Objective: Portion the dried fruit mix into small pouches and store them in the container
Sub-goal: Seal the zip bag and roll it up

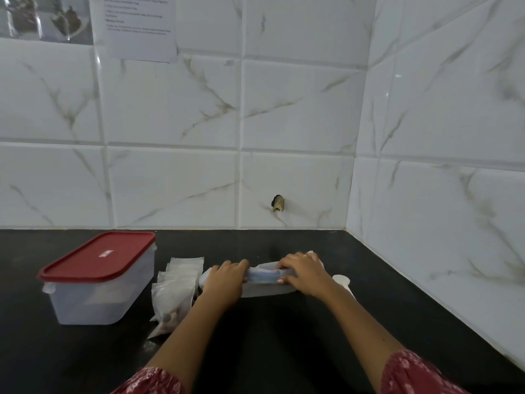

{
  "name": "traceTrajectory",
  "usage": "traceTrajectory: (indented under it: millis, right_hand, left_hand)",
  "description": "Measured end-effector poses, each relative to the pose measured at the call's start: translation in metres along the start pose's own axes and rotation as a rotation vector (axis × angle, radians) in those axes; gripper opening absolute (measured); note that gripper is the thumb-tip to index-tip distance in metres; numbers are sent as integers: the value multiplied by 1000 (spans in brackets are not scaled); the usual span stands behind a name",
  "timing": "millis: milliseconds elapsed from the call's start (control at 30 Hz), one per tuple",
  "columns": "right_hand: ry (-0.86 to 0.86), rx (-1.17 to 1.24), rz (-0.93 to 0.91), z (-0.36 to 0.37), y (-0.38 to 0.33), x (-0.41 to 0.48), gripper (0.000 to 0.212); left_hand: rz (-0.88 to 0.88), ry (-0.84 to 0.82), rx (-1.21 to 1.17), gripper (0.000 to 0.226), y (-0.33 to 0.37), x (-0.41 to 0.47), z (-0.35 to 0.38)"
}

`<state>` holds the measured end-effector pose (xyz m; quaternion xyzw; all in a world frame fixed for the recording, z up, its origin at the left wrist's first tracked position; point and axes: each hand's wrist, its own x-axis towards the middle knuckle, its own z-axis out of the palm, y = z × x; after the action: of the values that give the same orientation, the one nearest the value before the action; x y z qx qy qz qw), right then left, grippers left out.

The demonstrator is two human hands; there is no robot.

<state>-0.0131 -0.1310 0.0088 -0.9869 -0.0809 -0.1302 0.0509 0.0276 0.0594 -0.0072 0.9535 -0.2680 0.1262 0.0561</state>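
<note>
Grip on top of big bag [264, 291]: left hand [225, 280] curled round left end, right hand [304, 273] pinching right end. Pouches [177, 282] just left, red-lidded container [93, 302] beyond.

The table [284, 336] is smooth, dull; the tiles [298, 109] glossy. The container [93, 302] is frosted plastic, its lid [96, 255] smooth. Pouches [176, 285] are clear shiny film; the bag [264, 290] under my fingers [235, 265], crinkled plastic.

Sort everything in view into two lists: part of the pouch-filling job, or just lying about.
Job: large bag, gripped by left hand and right hand; small pouches; container, red lid on.
Lying about: printed sheet and photo on the wall. White object by the right hand: unclear.
</note>
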Motion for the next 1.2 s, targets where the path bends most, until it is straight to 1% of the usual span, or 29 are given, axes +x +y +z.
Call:
traceTrajectory:
  millis: [167, 267, 367, 400, 500, 533, 567, 600, 633, 667, 700, 767, 833, 900, 933, 1033, 1067, 1100, 1167, 1200]
  right_hand:
    - [-91, 116, 112, 3, -1, -6, 29]
    - [-94, 180, 153, 11, -2, -8, 27]
    - [-83, 200, 165, 16, -3, -8, 17]
    - [-78, 207, 166, 19, -3, -8, 12]
    - [-59, 246, 161, 25, -2, -8, 8]
    - [-55, 259, 169, 26, -2, -8, 6]
    - [-54, 268, 179, 26, -2, -6, 6]
    - [-58, 273, 192, 27, -2, -5, 8]
    - [-55, 280, 203, 27, -2, -3, 12]
    - [-47, 271, 212, 28, -2, -1, 16]
    - [-30, 228, 208, 30, -1, 0, 21]
    - [38, 46, 135, 33, -1, -1, 31]
    - [119, -76, 34, 36, -2, -7, 43]
    - [147, -79, -34, 38, -1, -12, 54]
    - [148, -72, -55, 40, 1, -14, 52]
    - [168, -79, -72, 48, 5, -15, 29]
    - [197, -84, -67, 50, 6, -13, 27]
    - [208, -72, -52, 52, 6, -11, 32]
    - [225, -30, -56, 55, 8, -6, 57]
    - [202, -19, -48, 55, 8, -4, 67]
  left_hand:
    - [-20, -43, -60, 30, 4, 0, 11]
    - [-34, -40, -122, 32, 7, -2, 15]
    - [-37, -14, -158, 29, 7, -5, 20]
    - [-39, -3, -154, 28, 6, -6, 23]
    - [-40, 9, -121, 27, 4, -7, 33]
    - [-40, 14, -121, 33, 2, -8, 35]
    - [-30, 29, -105, 47, 2, -8, 37]
    - [-3, 43, -68, 63, 1, -8, 37]
    - [22, 52, -23, 68, 0, -9, 37]
    - [38, 65, 12, 62, -2, -8, 36]
    - [42, 66, 35, 52, -3, -8, 35]
    - [61, 88, 53, 37, -3, -7, 34]
    - [78, 100, 66, 33, -3, -4, 35]
    - [79, 106, 68, 32, -1, -3, 38]
    - [80, 120, 66, 30, -1, -2, 40]
    - [60, 135, 29, 26, -1, 1, 44]
    - [51, 135, 3, 25, 0, 3, 44]
    - [44, 141, -16, 24, 1, 4, 45]
    - [7, 165, -39, 23, 0, 7, 47]
    - [-27, 174, -44, 23, 1, 7, 48]
